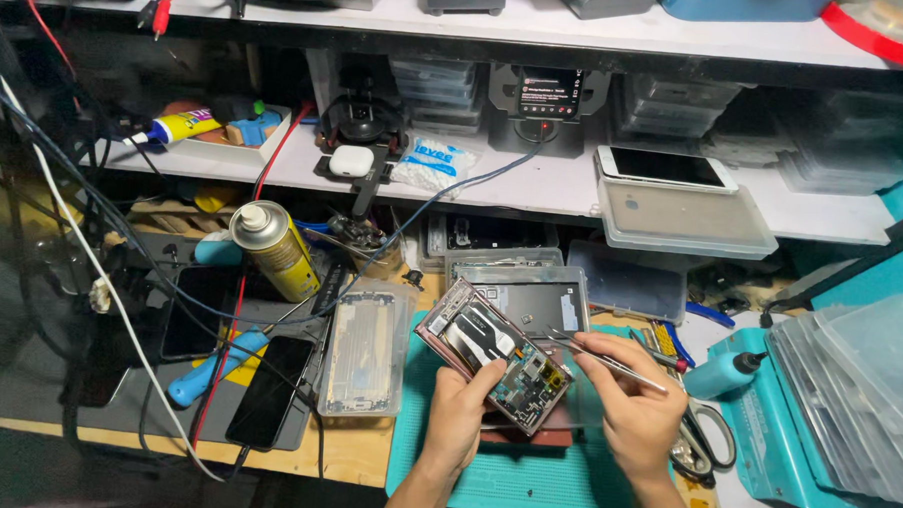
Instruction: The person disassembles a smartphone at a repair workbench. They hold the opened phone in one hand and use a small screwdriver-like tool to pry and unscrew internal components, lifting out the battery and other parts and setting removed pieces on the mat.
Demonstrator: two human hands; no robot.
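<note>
Teal mat (524, 482) on the desk sits under both our hands. Our left hand (458, 416) has its fingers wrapped on the near end of an opened phone (493, 354), long axis running far-left to near-right. Our right hand (635, 396) pinches metal tweezers (596, 354), tips pointing left at the phone's right edge, nearly touching. Scissors (700, 443) lie right; yellow spray can (275, 250) well left.
</note>
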